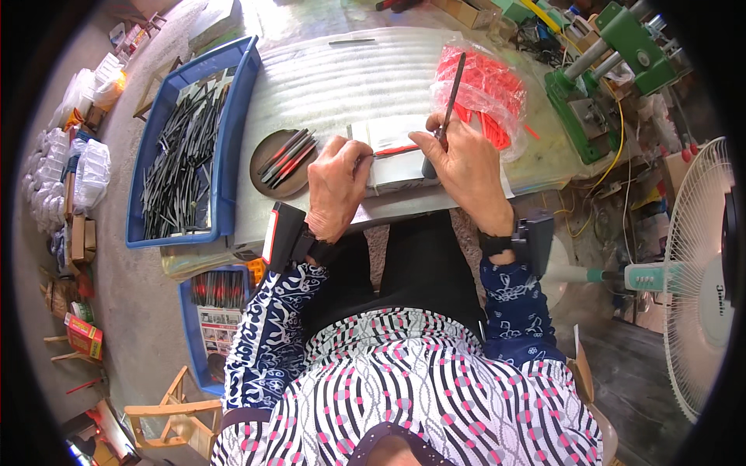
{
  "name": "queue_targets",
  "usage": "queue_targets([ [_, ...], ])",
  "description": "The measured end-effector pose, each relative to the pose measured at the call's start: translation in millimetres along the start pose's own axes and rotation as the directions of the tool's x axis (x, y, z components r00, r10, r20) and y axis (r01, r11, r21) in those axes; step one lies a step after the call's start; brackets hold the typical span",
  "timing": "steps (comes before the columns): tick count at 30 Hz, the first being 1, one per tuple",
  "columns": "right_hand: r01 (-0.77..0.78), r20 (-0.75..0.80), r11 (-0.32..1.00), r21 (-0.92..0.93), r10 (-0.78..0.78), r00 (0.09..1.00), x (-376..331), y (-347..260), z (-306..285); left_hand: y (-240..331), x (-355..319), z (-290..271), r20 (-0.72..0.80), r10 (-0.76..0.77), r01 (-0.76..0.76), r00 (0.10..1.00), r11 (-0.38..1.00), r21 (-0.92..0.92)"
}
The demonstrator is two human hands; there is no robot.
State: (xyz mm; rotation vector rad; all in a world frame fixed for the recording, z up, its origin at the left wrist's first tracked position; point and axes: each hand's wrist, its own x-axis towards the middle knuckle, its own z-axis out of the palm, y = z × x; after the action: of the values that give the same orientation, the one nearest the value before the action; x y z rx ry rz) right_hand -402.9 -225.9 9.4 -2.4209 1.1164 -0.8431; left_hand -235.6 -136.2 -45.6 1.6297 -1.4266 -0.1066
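Note:
In front of me stands a white block (400, 172), paper-covered on top. A thin red-and-black strip (396, 150) lies across it between my hands. My left hand (336, 186) is closed, its fingertips pinching the strip's left end. My right hand (471, 165) is wrapped round a long, dark, narrow tool (455, 89), pointing away from me; its exact kind is unclear. The right thumb and forefinger come close to the strip's right end. Beside my left hand, a round brown dish (259, 159) holds several black and red strips (287, 159).
A blue tray (242, 140) of thin black pieces stands on the left. A plastic bag of red strips (486, 89) lies beyond my right hand. Further right are a green press (583, 109) and a fan (703, 279). A second blue tray (193, 330) sits lower left, near a wooden stool (175, 412).

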Motion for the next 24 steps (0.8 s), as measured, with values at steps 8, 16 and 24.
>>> queue_targets([
  [8,0.304,-0.382,0.757,0.579,-0.079,0.921,10.1,-22.4,-24.5,-2.3,0.2,0.0,-0.019,0.067,-0.067,0.998,0.997,0.031],
  [16,0.189,-0.125,0.961,0.202,-0.167,0.978,24.4,0.8,10.2,1.1,3.1,-3.2,0.012,0.053,-0.053,0.999,0.998,0.039],
  [24,0.138,-0.194,0.949,0.285,-0.084,0.977,16.2,-16.3,-13.9,-1.4,-0.2,-0.4,-0.019,0.054,-0.053,0.998,0.997,0.05],
])
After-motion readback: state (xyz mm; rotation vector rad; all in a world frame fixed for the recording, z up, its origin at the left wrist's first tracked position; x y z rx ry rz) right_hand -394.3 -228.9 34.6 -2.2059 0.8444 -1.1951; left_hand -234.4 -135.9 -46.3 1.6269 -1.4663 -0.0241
